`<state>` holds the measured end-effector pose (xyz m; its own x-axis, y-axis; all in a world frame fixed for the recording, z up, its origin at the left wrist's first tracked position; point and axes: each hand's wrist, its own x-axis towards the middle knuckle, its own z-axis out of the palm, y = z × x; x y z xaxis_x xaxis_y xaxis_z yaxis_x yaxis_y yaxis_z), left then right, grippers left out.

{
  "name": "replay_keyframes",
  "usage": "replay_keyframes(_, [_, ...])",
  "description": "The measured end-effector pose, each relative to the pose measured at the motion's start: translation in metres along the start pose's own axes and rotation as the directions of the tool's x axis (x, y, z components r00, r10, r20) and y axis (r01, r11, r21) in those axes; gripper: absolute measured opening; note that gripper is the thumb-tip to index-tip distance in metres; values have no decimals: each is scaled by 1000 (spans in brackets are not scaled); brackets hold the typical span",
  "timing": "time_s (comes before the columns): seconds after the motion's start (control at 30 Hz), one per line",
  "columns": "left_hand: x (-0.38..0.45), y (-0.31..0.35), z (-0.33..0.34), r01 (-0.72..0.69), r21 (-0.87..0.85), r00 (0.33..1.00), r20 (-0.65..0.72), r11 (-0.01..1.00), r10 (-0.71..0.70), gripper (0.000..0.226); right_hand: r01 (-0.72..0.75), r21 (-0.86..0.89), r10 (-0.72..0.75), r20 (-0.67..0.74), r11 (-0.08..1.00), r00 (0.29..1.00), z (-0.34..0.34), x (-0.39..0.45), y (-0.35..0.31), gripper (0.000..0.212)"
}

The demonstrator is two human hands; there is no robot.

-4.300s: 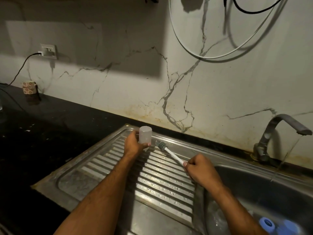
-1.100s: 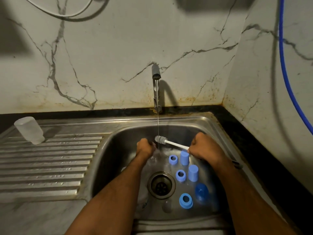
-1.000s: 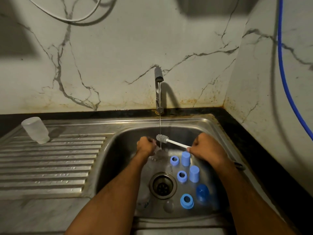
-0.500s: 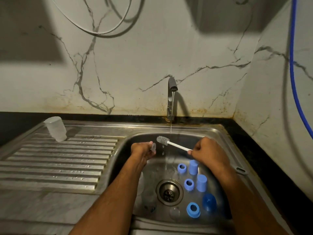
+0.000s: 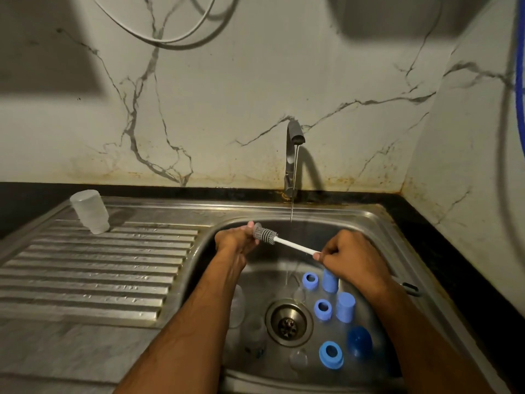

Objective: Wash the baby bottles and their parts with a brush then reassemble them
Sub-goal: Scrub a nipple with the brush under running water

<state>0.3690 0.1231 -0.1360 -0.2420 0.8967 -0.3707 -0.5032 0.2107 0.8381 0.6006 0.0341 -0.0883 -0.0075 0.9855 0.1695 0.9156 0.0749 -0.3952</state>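
My right hand (image 5: pixel 350 258) grips the white handle of a bottle brush (image 5: pixel 279 239) over the sink basin. Its grey bristle head touches a small clear part (image 5: pixel 251 226) that my left hand (image 5: pixel 234 239) pinches at the basin's left rim. The part is mostly hidden by my fingers and the bristles. Several blue rings and caps (image 5: pixel 324 307) lie on the basin floor around the drain (image 5: pixel 288 322). Clear bottle bodies (image 5: pixel 237 307) lie at the basin's left, partly hidden by my left forearm. A clear bottle (image 5: pixel 90 211) stands upside down on the drainboard's far left.
The tap (image 5: pixel 292 155) at the back runs a thin stream of water into the steel sink (image 5: pixel 366 216). The ribbed drainboard (image 5: pixel 93 268) stretches left. Marble walls close in behind and on the right, where a blue hose (image 5: pixel 520 58) hangs. Black counter borders the sink.
My left hand lifted a small clear part from the basin floor up to its left rim. The brush head moved left out of the water stream onto that part.
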Motion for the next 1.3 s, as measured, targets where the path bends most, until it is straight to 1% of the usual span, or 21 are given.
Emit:
replay_keyframes(0.1, [-2,0,2,-55,53,998,30,997,53,29,1,-33,-1,4,999,1000,0,1,-2,31])
replay_keyframes(0.17, [-2,1,4,-65,95,997,41,993,61,16,-17,-9,17,52,1000,998,1,1,-5,29])
replay_keyframes(0.23, [-2,2,4,-48,115,998,56,992,41,4,-125,200,89,179,972,980,6,2,-7,33])
replay_keyframes(0.3, [0,4,2,-20,120,997,83,993,10,9,-336,431,157,399,838,903,8,1,-8,36])
replay_keyframes(0.37, [4,4,0,11,116,994,107,993,-24,13,-418,489,154,492,766,857,8,0,-6,37])
replay_keyframes(0.4, [3,5,0,39,118,991,119,992,-53,16,-407,497,156,469,767,869,8,0,-4,37])
replay_keyframes(0.47, [0,5,0,104,158,988,98,982,-121,17,-286,424,161,306,859,938,10,1,-2,34])
replay_keyframes(0.53, [-6,4,-1,161,200,983,52,966,-175,22,-109,181,86,127,977,988,11,-1,-2,30])
replay_keyframes(0.6, [-7,4,-3,184,157,981,30,970,-191,43,-31,7,30,56,999,998,10,-4,-7,25])
replay_keyframes(0.67, [-4,4,-4,177,78,983,33,981,-180,51,19,-48,-18,20,999,1000,8,-6,-13,24])
replay_keyframes(0.73, [-5,6,-1,126,32,990,61,992,-127,36,10,-11,-10,46,1000,999,10,-5,-18,28])
replay_keyframes(0.77, [-5,7,1,92,7,991,92,996,-92,27,-66,116,53,106,991,993,11,-3,-20,31])
replay_keyframes(0.83, [-9,11,3,68,-81,981,189,994,-51,12,-313,454,176,319,834,931,9,-1,-23,34])
replay_keyframes(0.87, [-11,12,4,77,-127,970,239,989,-45,10,-408,539,183,422,736,888,8,-2,-23,34])
replay_keyframes(0.9, [-11,13,4,92,-144,963,266,985,-51,11,-444,563,172,471,697,866,7,-3,-21,35])
replay_keyframes(0.97, [-9,9,4,150,-107,964,238,983,-121,12,-379,537,159,411,754,898,9,-3,-16,36])
replay_keyframes(1.07, [-12,3,3,213,61,968,121,975,-219,22,-109,196,83,138,974,987,12,-4,-10,35])
replay_keyframes(1.13, [-12,1,2,227,59,968,95,972,-232,36,-19,35,17,46,999,999,9,-6,-12,28])
replay_keyframes(1.23, [-15,4,5,183,5,975,128,983,-182,22,14,21,-15,52,1000,999,10,-7,-17,26])
replay_keyframes(1.27, [-15,5,6,167,-30,974,161,985,-160,17,-18,83,10,92,996,996,12,-5,-18,29])
replay_keyframes(1.3, [-16,7,7,155,-72,970,202,985,-138,15,-108,224,71,165,969,984,12,-3,-19,31])
